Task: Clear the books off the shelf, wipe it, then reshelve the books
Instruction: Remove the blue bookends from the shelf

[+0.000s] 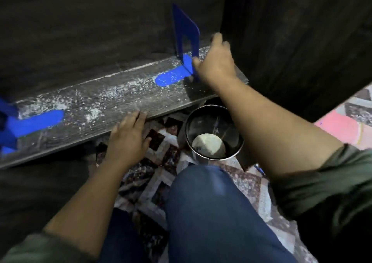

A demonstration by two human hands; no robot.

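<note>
shelf (112,105) bookend (186,31) clasped by curled right grip (215,61).

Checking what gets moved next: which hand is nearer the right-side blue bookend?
Right. The right hand grips the blue bookend; the left hand rests on the shelf edge, apart.

Shelf (112,101): dark grey wood-grain board, level, seen running diagonally. White dust and specks cover its top, thickest just left of the blue bookend (186,33) standing upright near its right end.
</note>
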